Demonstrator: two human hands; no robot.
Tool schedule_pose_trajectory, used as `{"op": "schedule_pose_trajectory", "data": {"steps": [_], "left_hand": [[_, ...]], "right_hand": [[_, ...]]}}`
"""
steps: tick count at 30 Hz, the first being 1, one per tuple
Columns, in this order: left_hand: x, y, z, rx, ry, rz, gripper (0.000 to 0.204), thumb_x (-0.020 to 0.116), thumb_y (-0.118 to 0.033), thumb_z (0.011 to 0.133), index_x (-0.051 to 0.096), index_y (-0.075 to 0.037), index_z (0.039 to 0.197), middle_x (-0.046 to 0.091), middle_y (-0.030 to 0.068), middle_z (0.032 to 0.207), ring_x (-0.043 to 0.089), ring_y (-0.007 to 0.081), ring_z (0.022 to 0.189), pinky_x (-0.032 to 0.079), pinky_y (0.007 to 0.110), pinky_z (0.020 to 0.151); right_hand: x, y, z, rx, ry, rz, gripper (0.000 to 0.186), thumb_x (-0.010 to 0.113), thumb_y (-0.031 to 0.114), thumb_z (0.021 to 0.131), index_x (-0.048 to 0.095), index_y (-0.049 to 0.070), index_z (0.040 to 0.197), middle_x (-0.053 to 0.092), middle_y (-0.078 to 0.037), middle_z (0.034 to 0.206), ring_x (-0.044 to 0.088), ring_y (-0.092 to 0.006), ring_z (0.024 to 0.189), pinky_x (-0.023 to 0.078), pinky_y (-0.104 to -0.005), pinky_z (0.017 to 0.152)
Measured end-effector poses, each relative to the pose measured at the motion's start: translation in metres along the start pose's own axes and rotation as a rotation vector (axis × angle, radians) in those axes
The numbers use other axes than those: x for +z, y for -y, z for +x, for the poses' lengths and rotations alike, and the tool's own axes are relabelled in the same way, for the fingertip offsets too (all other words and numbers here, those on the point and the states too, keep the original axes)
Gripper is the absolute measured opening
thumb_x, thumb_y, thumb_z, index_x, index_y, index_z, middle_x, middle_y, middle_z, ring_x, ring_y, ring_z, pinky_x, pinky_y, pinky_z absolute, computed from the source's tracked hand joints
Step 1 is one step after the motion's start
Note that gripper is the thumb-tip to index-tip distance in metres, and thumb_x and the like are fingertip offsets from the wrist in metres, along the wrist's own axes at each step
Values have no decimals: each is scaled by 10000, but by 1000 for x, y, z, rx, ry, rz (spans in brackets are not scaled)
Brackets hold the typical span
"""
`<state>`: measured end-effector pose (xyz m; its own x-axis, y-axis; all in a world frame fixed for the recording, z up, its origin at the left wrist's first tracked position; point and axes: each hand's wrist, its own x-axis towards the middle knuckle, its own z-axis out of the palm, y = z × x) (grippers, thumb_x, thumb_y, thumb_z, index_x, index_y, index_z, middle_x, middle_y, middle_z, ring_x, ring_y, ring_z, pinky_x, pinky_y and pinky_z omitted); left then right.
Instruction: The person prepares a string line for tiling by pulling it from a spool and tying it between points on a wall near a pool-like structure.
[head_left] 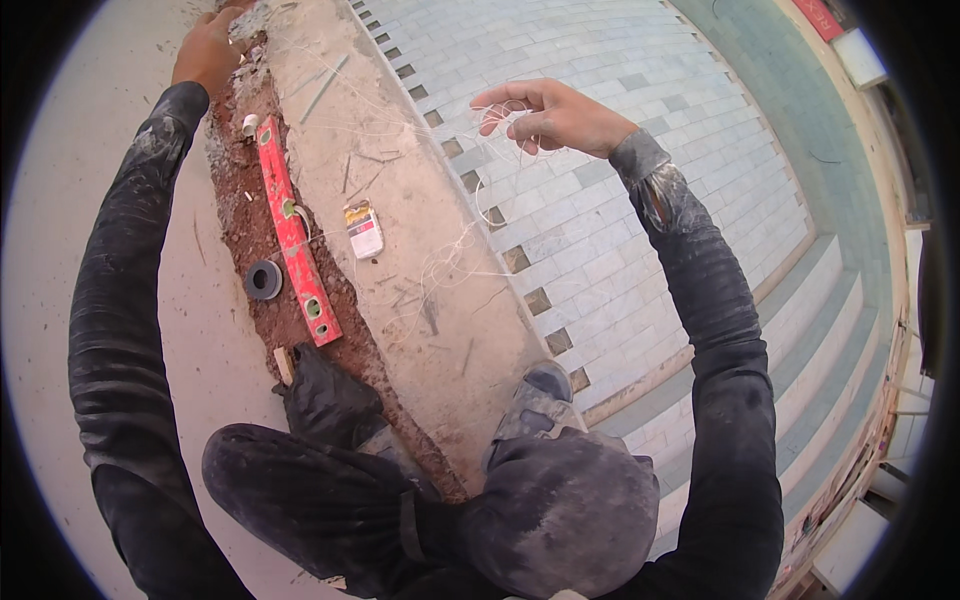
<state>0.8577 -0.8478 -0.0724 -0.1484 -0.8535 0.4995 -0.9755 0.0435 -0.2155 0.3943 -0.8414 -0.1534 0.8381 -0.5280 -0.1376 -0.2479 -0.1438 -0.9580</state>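
My right hand (572, 118) is raised over the tiled surface, its fingers curled through loose loops of thin white string (512, 112). My left hand (207, 52) reaches to the far left, at the top of the reddish dirt strip. Its fingers are bent together at the picture's rim, and what they hold, if anything, cannot be made out. Strands of string run across the concrete ledge (440, 330) and lie tangled there. A red spirit level (290, 235) lies lengthwise along the dirt, nearer to me than my left hand.
On the dirt sit a grey pipe ring (264, 280) and a black bag (330, 402). A white and yellow packet (364, 230) rests on the ledge. Square dark gaps (515, 259) line the tiles' edge. Steps (800, 340) curve along the right. My knees and shoe are close below.
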Motion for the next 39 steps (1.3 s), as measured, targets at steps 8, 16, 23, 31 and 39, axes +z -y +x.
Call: {"op": "schedule_pose_trajectory", "data": {"steps": [8,16,23,31,39], "left_hand": [[-23,-222,-74,-299,489,-1316,391,654,-327,902,633,4,1108,676,67,938,634,154,866,489,284,758],[-24,-223,-80,-440,635,-1429,308,645,-291,919,671,-23,1068,589,-28,793,492,42,683,402,193,633],[-38,-218,-78,-538,538,-1433,309,647,-296,915,679,-16,1040,523,-61,722,442,18,617,334,175,535],[-32,-217,-80,-571,479,-1412,308,683,-276,890,677,-15,1054,525,-75,725,451,14,621,335,172,525],[-41,-221,-74,-531,392,-1433,303,714,-272,869,692,-35,1058,552,-71,761,473,21,654,388,156,586]], "right_hand": [[8,19,7,-25,-25,158,462,498,35,850,530,41,1310,670,-97,1078,495,-55,586,407,-170,497],[14,10,19,-165,-290,-182,344,577,111,876,577,6,1203,671,-60,890,554,-76,598,448,-224,513],[16,1,8,-95,-553,-144,218,647,165,855,677,-4,989,632,-14,734,520,-57,557,409,-206,490],[21,9,0,-96,-440,82,310,642,205,858,658,39,1119,655,-13,767,526,-44,599,382,-176,484],[25,13,-2,27,-378,284,324,564,202,894,636,81,1186,697,-27,876,601,-60,734,475,-207,591]]}}
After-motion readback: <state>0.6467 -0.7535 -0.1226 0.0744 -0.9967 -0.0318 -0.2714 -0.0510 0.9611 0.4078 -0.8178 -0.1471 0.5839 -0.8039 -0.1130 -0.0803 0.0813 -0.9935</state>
